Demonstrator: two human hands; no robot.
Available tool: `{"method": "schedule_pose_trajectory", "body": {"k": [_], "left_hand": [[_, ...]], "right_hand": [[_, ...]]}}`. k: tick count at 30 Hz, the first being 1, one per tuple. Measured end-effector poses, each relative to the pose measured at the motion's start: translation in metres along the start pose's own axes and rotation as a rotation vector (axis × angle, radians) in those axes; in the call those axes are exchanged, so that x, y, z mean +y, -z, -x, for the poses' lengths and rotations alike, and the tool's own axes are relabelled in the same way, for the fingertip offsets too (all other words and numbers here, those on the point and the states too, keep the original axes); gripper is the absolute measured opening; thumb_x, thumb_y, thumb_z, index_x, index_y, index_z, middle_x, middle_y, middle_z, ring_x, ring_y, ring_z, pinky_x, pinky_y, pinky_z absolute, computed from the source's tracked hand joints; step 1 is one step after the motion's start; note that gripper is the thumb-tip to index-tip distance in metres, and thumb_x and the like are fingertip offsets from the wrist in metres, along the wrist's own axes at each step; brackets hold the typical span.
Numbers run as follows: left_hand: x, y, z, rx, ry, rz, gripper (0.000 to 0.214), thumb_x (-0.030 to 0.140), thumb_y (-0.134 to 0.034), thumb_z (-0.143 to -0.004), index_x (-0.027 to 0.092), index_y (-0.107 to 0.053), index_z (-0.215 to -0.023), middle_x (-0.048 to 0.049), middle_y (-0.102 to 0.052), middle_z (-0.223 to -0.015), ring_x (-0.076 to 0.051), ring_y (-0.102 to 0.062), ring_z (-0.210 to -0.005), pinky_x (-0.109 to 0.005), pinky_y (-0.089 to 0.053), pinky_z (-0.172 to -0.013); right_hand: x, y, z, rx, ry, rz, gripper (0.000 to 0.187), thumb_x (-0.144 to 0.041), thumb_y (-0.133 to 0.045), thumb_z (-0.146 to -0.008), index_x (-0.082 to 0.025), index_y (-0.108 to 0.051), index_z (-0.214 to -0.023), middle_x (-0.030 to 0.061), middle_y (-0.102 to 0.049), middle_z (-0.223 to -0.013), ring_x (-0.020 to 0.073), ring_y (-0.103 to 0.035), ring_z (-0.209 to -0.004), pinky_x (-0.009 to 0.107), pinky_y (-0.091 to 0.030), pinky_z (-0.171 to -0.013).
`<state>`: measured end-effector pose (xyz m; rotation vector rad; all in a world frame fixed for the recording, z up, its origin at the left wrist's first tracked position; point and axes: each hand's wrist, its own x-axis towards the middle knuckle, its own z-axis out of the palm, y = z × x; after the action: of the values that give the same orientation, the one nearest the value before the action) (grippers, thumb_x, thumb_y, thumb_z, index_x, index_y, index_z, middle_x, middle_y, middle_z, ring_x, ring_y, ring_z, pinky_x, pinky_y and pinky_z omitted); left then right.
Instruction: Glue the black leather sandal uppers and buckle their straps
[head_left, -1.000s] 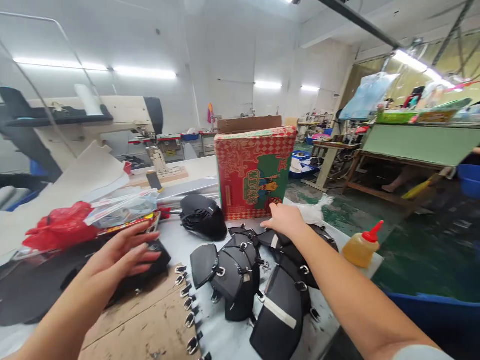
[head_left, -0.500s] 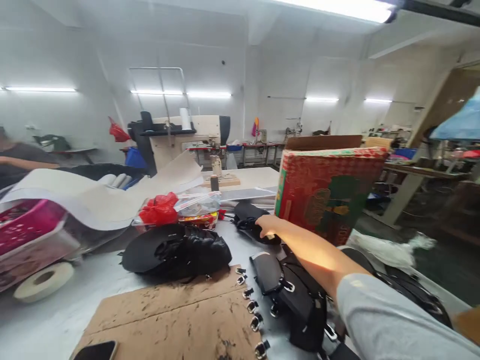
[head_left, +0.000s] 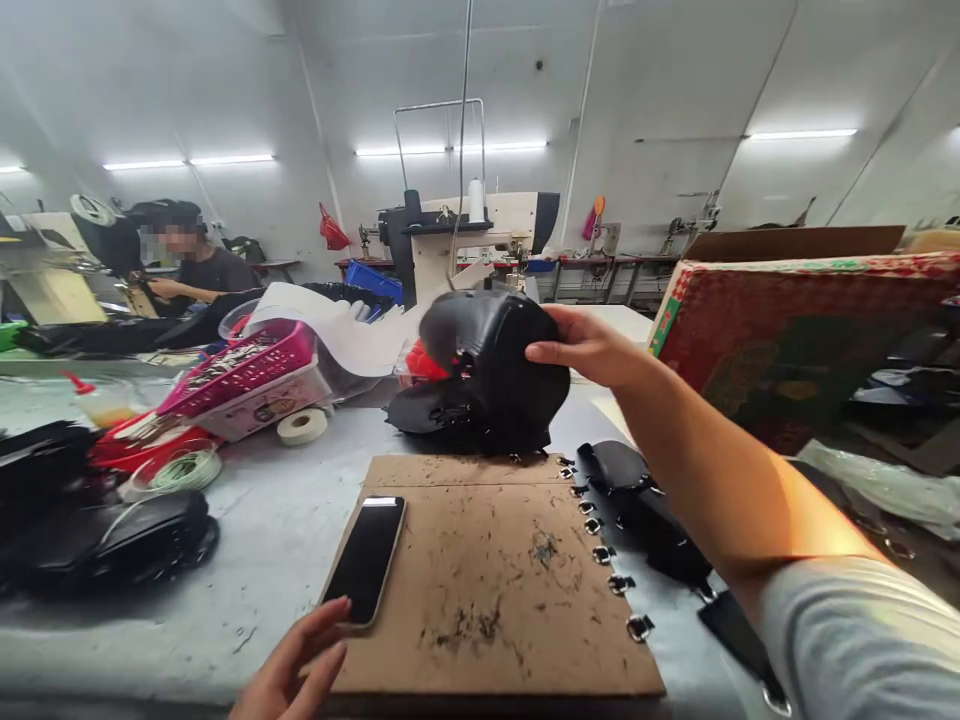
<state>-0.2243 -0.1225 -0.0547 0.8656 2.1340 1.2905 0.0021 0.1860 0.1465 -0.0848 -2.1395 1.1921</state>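
My right hand (head_left: 581,345) grips a curved black leather piece (head_left: 525,365), thumb on the near face, raised over the far edge of a cardboard sheet (head_left: 487,560). Behind it, partly covered, lie more black leather pieces (head_left: 427,408). My left hand (head_left: 296,665) is low at the front with fingers apart, its fingertips by the lower end of a smartphone (head_left: 371,560) lying on the cardboard. Several small metal buckles on black tabs (head_left: 602,553) line the cardboard's right edge. Beside them are black leather straps and parts (head_left: 637,500), partly under my right forearm.
At left stand a pink basket (head_left: 259,360), a tape roll (head_left: 302,427) and a stack of black leather parts (head_left: 150,540). A red carton (head_left: 795,340) rises at right. A sewing machine (head_left: 480,235) stands behind; a co-worker (head_left: 202,270) sits far left.
My right hand has lifted a black leather piece from beside the carton and brought it over the cardboard's far edge. My left hand has come into view. The camera has turned left.
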Motion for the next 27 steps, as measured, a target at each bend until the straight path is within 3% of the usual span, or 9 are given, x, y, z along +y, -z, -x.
{"method": "schedule_pose_trajectory", "body": {"k": [4, 8, 10, 12, 14, 16, 20, 24, 27], "left_hand": [[0.007, -0.02, -0.028, 0.116, -0.229, -0.556, 0.065, 0.046, -0.06, -0.061, 0.016, -0.049, -0.118, -0.015, -0.052, -0.127, -0.034, -0.041, -0.123, -0.046, -0.033, -0.101], [0.006, -0.035, -0.049, 0.132, -0.275, -0.642, 0.06, 0.032, -0.057, -0.066, 0.011, -0.045, -0.121, -0.0161, -0.048, -0.131, -0.03, -0.039, -0.124, -0.039, -0.03, -0.103], [-0.001, -0.023, -0.056, 0.171, -0.246, -0.658, 0.053, 0.027, -0.054, -0.068, 0.011, -0.046, -0.118, -0.0152, -0.052, -0.126, -0.028, -0.045, -0.119, -0.036, -0.031, -0.102], [-0.009, 0.002, -0.064, 0.232, -0.168, -0.666, 0.052, 0.027, -0.054, -0.068, 0.01, -0.047, -0.116, -0.0175, -0.056, -0.12, -0.03, -0.05, -0.113, -0.038, -0.035, -0.097], [-0.017, 0.032, -0.075, 0.305, -0.059, -0.662, 0.052, 0.029, -0.053, -0.069, 0.008, -0.046, -0.116, -0.0208, -0.059, -0.114, -0.034, -0.054, -0.107, -0.042, -0.039, -0.091], [-0.021, 0.06, -0.09, 0.368, 0.034, -0.65, 0.054, 0.032, -0.053, -0.069, 0.007, -0.045, -0.116, -0.023, -0.06, -0.11, -0.037, -0.055, -0.104, -0.045, -0.041, -0.087], [-0.012, 0.086, -0.128, 0.42, 0.046, -0.609, 0.054, 0.034, -0.052, -0.071, 0.008, -0.046, -0.117, -0.0236, -0.058, -0.113, -0.038, -0.054, -0.106, -0.044, -0.04, -0.088], [0.006, 0.081, -0.169, 0.365, -0.061, -0.553, 0.043, 0.028, -0.062, -0.062, 0.017, -0.056, -0.103, -0.0154, -0.065, -0.101, -0.035, -0.059, -0.098, -0.041, -0.043, -0.084], [0.016, 0.078, -0.192, 0.328, -0.123, -0.507, 0.035, 0.02, -0.069, -0.051, 0.021, -0.059, -0.085, -0.0072, -0.068, -0.084, -0.034, -0.061, -0.093, -0.039, -0.044, -0.083]], "right_hand": [[-0.006, -0.082, -0.013, 0.105, 0.132, -0.402, 0.042, -0.045, -0.07, -0.063, -0.022, -0.057, -0.095, -0.0017, -0.062, -0.083, 0.0181, -0.06, -0.083, 0.029, -0.051, -0.072], [0.011, -0.145, -0.027, 0.209, 0.09, -0.599, 0.053, -0.054, -0.066, -0.063, -0.026, -0.053, -0.107, 0.0008, -0.061, -0.103, 0.0243, -0.056, -0.103, 0.035, -0.051, -0.077], [0.033, -0.173, -0.022, 0.287, -0.059, -0.709, 0.049, -0.054, -0.056, -0.072, -0.026, -0.051, -0.112, 0.0024, -0.058, -0.115, 0.0241, -0.052, -0.109, 0.036, -0.05, -0.081], [0.06, -0.201, -0.006, 0.345, -0.359, -0.832, 0.039, -0.049, -0.042, -0.082, -0.025, -0.052, -0.111, 0.0024, -0.055, -0.121, 0.0207, -0.05, -0.113, 0.035, -0.048, -0.086], [0.087, -0.226, 0.02, 0.345, -0.525, -0.84, 0.04, -0.046, -0.035, -0.086, -0.018, -0.054, -0.106, 0.0102, -0.06, -0.113, 0.0237, -0.056, -0.106, 0.041, -0.048, -0.084], [0.106, -0.245, 0.047, 0.364, -0.623, -0.839, 0.04, -0.048, -0.036, -0.084, -0.018, -0.056, -0.101, 0.0112, -0.064, -0.105, 0.0252, -0.06, -0.098, 0.044, -0.048, -0.082], [0.114, -0.259, 0.085, 0.354, -0.749, -0.884, 0.042, -0.054, -0.046, -0.078, -0.019, -0.058, -0.098, 0.0108, -0.066, -0.099, 0.0237, -0.062, -0.092, 0.04, -0.049, -0.08], [0.105, -0.247, 0.106, 0.457, -0.907, -0.932, 0.044, -0.049, -0.064, -0.066, -0.022, -0.058, -0.1, 0.0096, -0.061, -0.11, 0.022, -0.061, -0.095, 0.032, -0.048, -0.079], [0.096, -0.228, 0.125, 0.531, -0.937, -0.839, 0.048, -0.047, -0.07, -0.063, -0.026, -0.056, -0.104, 0.0079, -0.054, -0.118, 0.0246, -0.055, -0.106, 0.034, -0.049, -0.079]]}}
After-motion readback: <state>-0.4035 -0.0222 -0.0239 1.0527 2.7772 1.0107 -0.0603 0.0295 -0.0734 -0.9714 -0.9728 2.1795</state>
